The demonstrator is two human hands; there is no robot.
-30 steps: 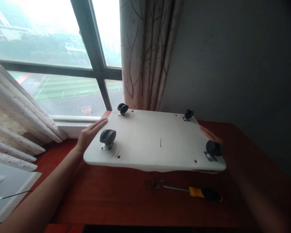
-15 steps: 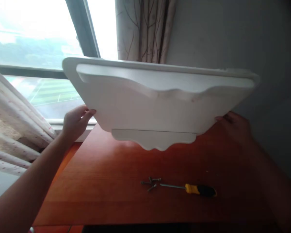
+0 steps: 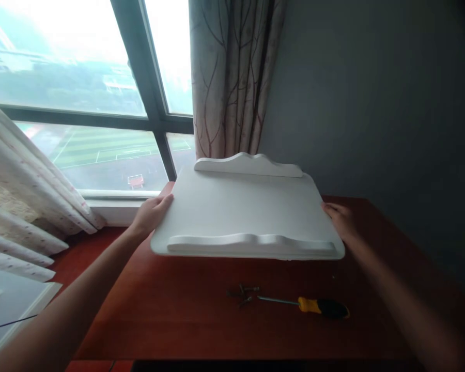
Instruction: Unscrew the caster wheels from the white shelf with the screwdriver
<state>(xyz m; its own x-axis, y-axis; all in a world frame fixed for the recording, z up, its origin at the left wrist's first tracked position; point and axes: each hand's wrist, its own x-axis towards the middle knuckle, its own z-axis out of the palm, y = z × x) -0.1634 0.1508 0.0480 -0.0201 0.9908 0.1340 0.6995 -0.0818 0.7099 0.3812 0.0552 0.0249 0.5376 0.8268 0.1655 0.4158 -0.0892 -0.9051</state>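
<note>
A white board [image 3: 244,206] with a wavy raised piece along its far edge and another along its near edge is held over the brown table [image 3: 170,315]. My left hand [image 3: 152,213] grips its left side, fingers closed on the rim. On the opposite side, my right hand [image 3: 340,219] is closed on the right rim. Whether the board's underside touches the table cannot be made out. Nearer to me lie several small screws [image 3: 242,294] and a screwdriver [image 3: 320,307] with a yellow and black handle, its tip pointing left toward the screws.
Behind the table's left part is a window [image 3: 101,113] with a dark frame. A patterned curtain [image 3: 232,77] hangs behind the board, and another curtain [image 3: 19,170] hangs at the left. A grey wall [image 3: 364,103] stands at the back right.
The board has tipped and come down: its wavy piece that hung on the near side is now at the far edge, and its broad face shows from above. Both hands kept hold.
</note>
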